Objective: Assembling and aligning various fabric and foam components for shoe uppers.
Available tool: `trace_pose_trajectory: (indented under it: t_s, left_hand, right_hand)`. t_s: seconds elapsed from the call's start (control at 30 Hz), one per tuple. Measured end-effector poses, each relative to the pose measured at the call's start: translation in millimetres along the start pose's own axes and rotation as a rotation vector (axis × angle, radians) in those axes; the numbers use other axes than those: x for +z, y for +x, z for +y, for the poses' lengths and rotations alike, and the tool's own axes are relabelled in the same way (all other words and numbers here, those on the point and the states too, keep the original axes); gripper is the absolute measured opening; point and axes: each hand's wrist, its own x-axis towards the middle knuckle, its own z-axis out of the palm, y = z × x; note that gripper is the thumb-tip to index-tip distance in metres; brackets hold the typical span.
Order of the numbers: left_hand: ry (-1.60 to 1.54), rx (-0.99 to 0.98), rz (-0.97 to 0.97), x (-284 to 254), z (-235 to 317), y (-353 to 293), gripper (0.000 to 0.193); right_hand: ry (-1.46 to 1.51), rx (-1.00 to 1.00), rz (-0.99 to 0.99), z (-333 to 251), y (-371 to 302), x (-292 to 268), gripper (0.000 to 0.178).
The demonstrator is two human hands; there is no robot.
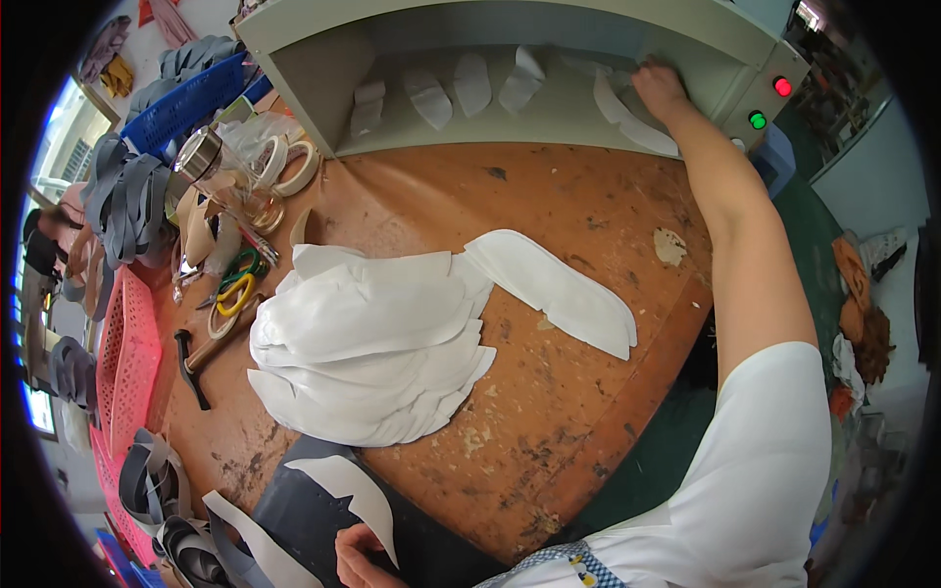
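Note:
My right hand point(661, 90) reaches into the light grey box point(294, 93) at the back, its fingers curled beside a long curved white piece point(619, 110). What those fingers hold, if anything, is hidden. Close to my body, my left hand point(363, 559) is closed at the edge of a curved white piece with a notch point(351, 487), which lies over a black pad point(294, 505). Mid-table is a fanned stack of white cut pieces point(363, 338). A separate white piece point(559, 291) extends from the stack's right side.
More white pieces point(472, 84) rest in the box, which has red point(781, 86) and green point(757, 120) lights. A hammer point(211, 353), yellow-handled scissors point(235, 294), tape rolls point(294, 169) and a glass bottle point(235, 186) crowd the left. Pink baskets point(127, 363) stand beyond.

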Motion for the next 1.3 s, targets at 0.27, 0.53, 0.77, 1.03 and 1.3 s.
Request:
trace_pose_trajectory:
  t_s: [0.27,0.53,0.77,1.03,1.3]
  left_hand:
    - [-0.036,0.097,0.087,-4,-13,4,0.05]
    - [-0.407,0.094,0.11,-9,-15,-1,0.035]
    - [-0.361,0.526,-0.004,-36,43,-18,0.05]
    - [-0.754,-0.061,-0.629,-90,59,-32,0.022]
    - [-0.539,-0.171,-0.398,-135,14,-80,0.013]
  right_hand:
    - [0.642,0.451,0.084,14,-11,-141,0.016]
    - [1.155,0.382,0.369,90,-122,-339,0.017]
    - [2.08,-0.263,0.102,58,-169,-494,0.013]
    - [2.451,-0.353,-0.118,-54,-192,-567,0.017]
    - [1.305,0.434,0.255,-110,-155,-398,0.035]
